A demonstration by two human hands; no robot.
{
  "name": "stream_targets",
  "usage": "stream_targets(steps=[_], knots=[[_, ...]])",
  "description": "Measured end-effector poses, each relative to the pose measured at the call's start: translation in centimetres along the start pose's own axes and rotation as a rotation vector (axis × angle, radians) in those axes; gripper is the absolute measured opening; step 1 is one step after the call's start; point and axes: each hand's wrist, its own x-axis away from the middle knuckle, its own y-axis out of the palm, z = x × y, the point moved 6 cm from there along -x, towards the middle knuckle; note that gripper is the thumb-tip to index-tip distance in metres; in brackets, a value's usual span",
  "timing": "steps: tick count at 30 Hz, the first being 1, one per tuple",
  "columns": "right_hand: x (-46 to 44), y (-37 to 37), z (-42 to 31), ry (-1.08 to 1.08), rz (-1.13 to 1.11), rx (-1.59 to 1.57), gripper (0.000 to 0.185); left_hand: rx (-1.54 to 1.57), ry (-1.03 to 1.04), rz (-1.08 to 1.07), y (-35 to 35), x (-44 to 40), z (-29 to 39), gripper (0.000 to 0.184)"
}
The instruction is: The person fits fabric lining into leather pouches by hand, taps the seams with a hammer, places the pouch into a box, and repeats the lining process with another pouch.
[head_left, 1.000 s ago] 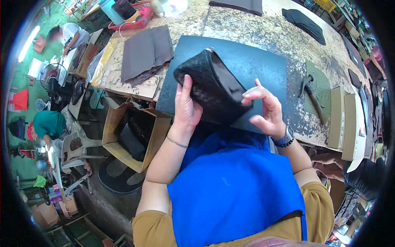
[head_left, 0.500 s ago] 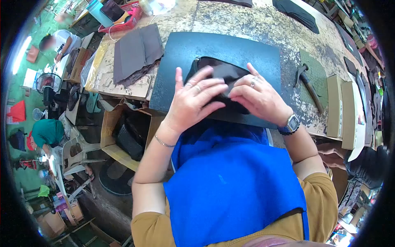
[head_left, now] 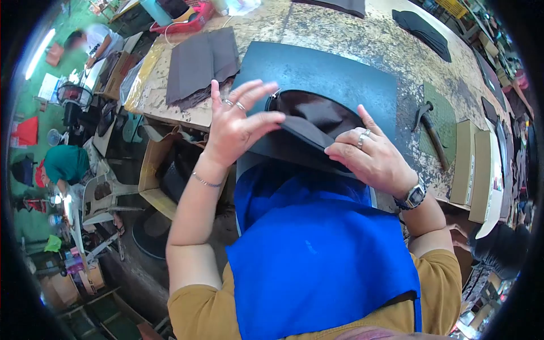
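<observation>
A dark brown pouch (head_left: pixel 313 109) lies on a black board (head_left: pixel 340 62), its mouth spread so that a shiny lining shows. A small metal piece, perhaps a zipper end, sits at its upper left corner. My right hand (head_left: pixel 374 153) pinches the near edge of the pouch between thumb and curled fingers, with one finger raised. At the pouch's left side is my left hand (head_left: pixel 238 119), fingers stretched and apart, the thumb tip at the near edge. Whether that thumb presses on the edge I cannot tell.
Stacked dark brown sheets (head_left: pixel 201 65) lie left of the board. A hammer (head_left: pixel 433 135) rests on a green mat (head_left: pixel 439 107) at right, near cardboard pieces (head_left: pixel 473 170). Below the table's left side stands an open carton (head_left: pixel 156 192). Two people work at far left.
My left hand has moved left, away from the middle of the pouch. The pouch's mouth is now wider and its near edge shows between my hands.
</observation>
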Motion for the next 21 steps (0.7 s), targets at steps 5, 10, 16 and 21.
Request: stream_targets(steps=[5, 10, 16, 21], knots=[[-2.1, 0.1, -2.3, -0.185, 0.183, 0.111, 0.024, 1.176, -0.913, 0.606, 7.9, 5.5, -3.5, 0.064], [-3.6, -0.8, -4.4, -0.302, 0.423, 0.199, 0.03, 1.802, -0.968, 0.686, 8.4, 5.4, 2.0, 0.073], [-3.8, -0.5, -1.5, -0.336, 0.522, -0.079, 0.057, 2.045, -0.861, 0.54, 7.1, 1.7, 0.7, 0.064], [-3.4, 5.1, 9.8, 0.149, 0.569, -0.644, 0.089, 2.097, -0.384, 0.275, 11.2, 0.6, -4.3, 0.053]])
